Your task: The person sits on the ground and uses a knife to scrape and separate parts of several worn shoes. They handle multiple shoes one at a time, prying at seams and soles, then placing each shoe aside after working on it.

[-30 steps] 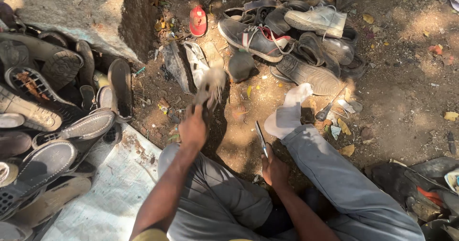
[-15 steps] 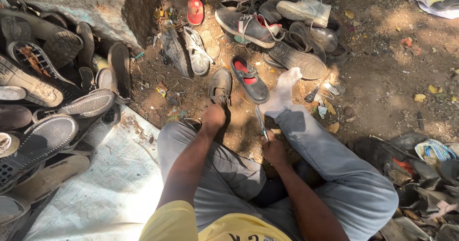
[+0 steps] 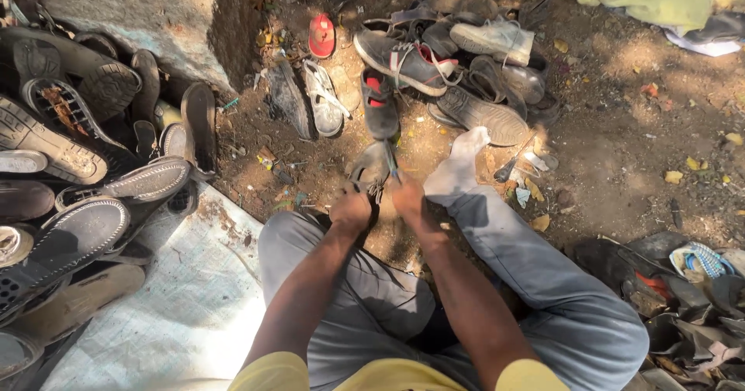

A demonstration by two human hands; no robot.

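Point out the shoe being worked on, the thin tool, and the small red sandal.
shoe [image 3: 365, 164]: head view, on its upper.
thin tool [image 3: 390, 160]: head view, on its shaft.
small red sandal [image 3: 321, 36]: head view, on its footbed.

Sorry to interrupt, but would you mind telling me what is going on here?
A person sits on the ground in grey trousers, working on a worn shoe held in the left hand. The right hand presses a thin tool against it. A black shoe with red lining lies just beyond, in front of a heap of old shoes, with loose soles piled to the left.
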